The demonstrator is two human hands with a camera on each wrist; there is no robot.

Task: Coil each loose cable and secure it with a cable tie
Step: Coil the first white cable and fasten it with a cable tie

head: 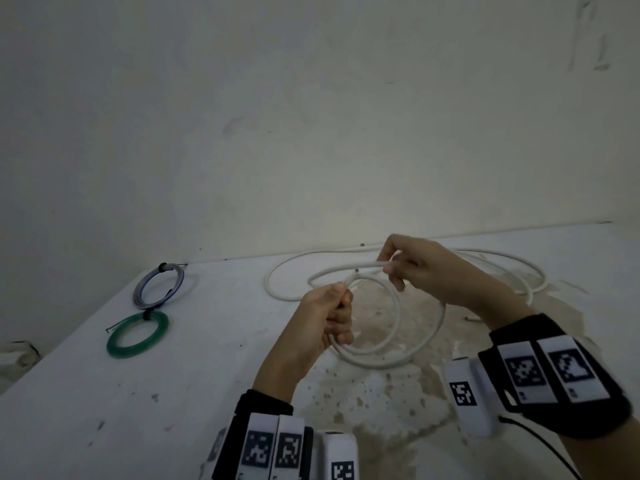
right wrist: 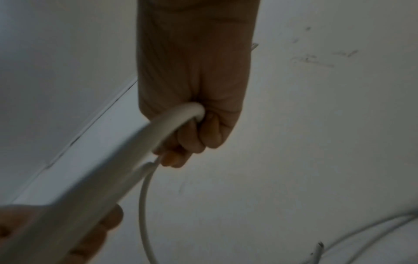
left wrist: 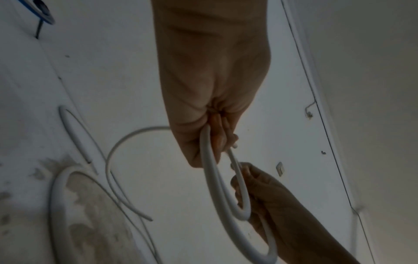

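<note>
Head view: the left hand (head: 327, 318) is fisted round a raised loop of the white cable (head: 389, 358). The right hand (head: 420, 271) pinches the same cable farther along, fingers curled over it. The rest of the cable trails over the white counter (head: 138, 410) behind the hands. At the far left lie a tied grey-blue coil (head: 157, 285) and a tied green coil (head: 138, 334).

Left wrist view: the left hand (left wrist: 210, 100) has a closed grip on the cable (left wrist: 217, 187); the right hand (left wrist: 278, 200) holds the loop's bend.

Right wrist view: the right hand (right wrist: 194, 92) has its fingers wrapped round the cable (right wrist: 144, 142), with the left hand (right wrist: 90, 237) blurred below.
</note>
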